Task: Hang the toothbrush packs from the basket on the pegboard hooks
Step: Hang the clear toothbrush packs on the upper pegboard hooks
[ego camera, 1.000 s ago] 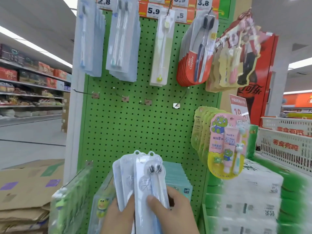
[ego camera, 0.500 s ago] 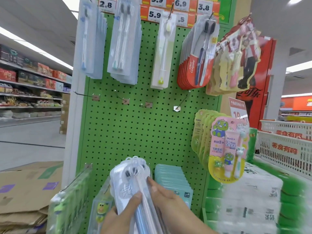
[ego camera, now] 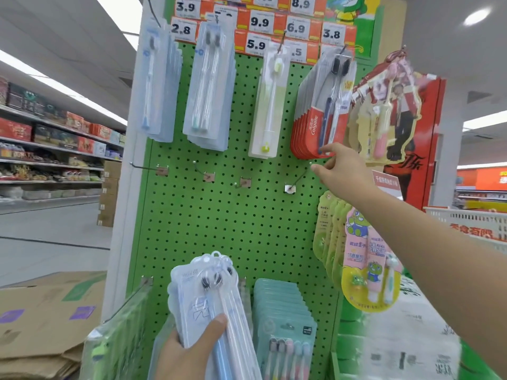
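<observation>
My left hand (ego camera: 189, 352) grips a stack of clear toothbrush packs (ego camera: 211, 292) low in front of the green pegboard (ego camera: 219, 220). My right hand (ego camera: 340, 171) is stretched up to the right-most bare hook (ego camera: 300, 176) of the middle row, with its fingertips pinched at the hook's outer tip, just under the red Colgate packs (ego camera: 315, 119). Three other bare hooks (ego camera: 148, 168) stand in the same row to the left. The basket is not in view.
The top row carries clear and white toothbrush packs (ego camera: 208, 86) under price tags (ego camera: 259, 23). Frog-printed kids' packs (ego camera: 365, 259) hang at the right edge, teal packs (ego camera: 282, 311) low in the middle. Flattened cardboard (ego camera: 41, 319) lies at the left, a white crate (ego camera: 472, 226) at the right.
My right hand has let go of the stack and risen to the right-most bare hook. The left hand alone now holds the packs. The view has tilted upward.
</observation>
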